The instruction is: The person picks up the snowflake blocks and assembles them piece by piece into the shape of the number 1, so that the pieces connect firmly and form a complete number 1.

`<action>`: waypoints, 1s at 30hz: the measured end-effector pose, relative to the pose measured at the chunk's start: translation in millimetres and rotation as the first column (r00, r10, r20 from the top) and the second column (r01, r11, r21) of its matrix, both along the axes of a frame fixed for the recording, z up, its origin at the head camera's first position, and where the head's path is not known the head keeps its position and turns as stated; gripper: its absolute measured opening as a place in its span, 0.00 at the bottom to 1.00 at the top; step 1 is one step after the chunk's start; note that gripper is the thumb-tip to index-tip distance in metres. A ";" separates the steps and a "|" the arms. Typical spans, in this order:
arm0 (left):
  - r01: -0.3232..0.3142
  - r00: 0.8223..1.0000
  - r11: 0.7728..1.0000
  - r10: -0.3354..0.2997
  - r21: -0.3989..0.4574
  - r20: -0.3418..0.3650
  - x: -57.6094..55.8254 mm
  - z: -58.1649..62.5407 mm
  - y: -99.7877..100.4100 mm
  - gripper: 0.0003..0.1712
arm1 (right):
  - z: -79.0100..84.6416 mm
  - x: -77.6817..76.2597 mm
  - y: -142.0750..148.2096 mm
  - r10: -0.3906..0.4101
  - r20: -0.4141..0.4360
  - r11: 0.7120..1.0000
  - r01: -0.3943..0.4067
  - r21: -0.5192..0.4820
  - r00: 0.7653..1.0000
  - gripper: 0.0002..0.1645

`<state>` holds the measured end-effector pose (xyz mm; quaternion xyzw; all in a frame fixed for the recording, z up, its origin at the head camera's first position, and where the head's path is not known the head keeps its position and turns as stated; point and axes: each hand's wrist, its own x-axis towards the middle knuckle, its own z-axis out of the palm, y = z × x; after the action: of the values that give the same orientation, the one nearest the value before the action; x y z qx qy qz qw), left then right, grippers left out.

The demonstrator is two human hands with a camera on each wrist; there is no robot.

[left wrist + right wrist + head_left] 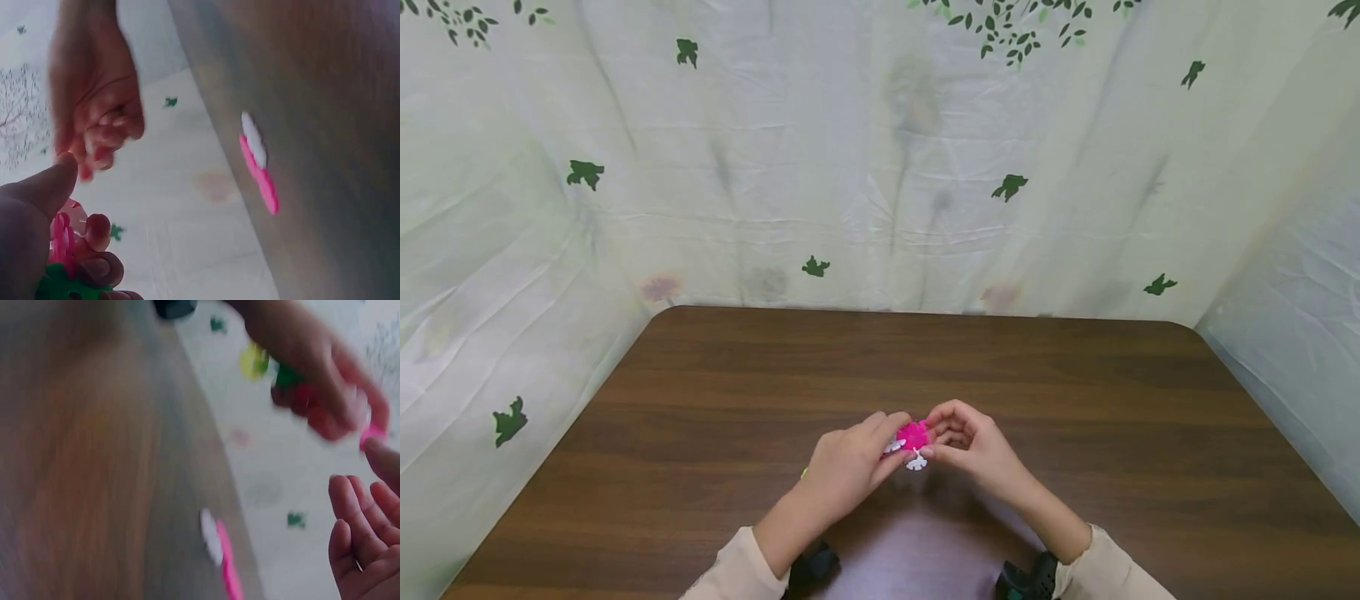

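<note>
My left hand (853, 454) grips a small cluster of plastic discs. In the left wrist view it has a pink disc (62, 244) and a green toothed disc (69, 284); the right wrist view adds a blurred yellow piece (253, 360). My right hand (973, 446) faces it closely, its thumb touching a pink rim (373, 436), the fingers (362, 512) apart from the thumb. Between the hands in the head view show a bright pink disc (913, 435) and a white toothed disc (916, 462); whether these are held or lying I cannot tell.
Wrist views show a white disc (254, 139) and a pink disc (267, 190) lying overlapped on the brown wooden table (737, 367). Pale cloth with green leaf prints (850, 167) hangs behind and at both sides. Dark devices (812, 567) sit at the wrists.
</note>
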<state>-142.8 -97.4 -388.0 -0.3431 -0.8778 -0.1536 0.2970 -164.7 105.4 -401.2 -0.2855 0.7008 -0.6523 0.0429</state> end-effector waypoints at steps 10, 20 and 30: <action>-0.061 0.998 0.997 0.060 0.037 0.017 -8.2 9.7 -15.9 0.25 | -36.5 -41.0 21.0 -0.108 -0.222 0.927 0.179 0.328 0.969 0.25; -0.102 0.994 0.994 0.100 0.048 0.050 -10.7 11.2 -19.0 0.27 | -49.1 -49.5 19.9 0.008 -0.286 0.851 0.144 0.505 0.958 0.20; -0.081 0.995 0.996 0.079 0.035 0.062 -10.0 10.3 -17.1 0.24 | -39.7 -47.9 22.2 -0.082 -0.195 0.912 0.152 0.381 0.977 0.12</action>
<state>-152.8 -114.5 -377.7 -0.2971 -0.8965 -0.1682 0.2824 -212.6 127.6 -440.9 -0.2847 0.8345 -0.4718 -0.0017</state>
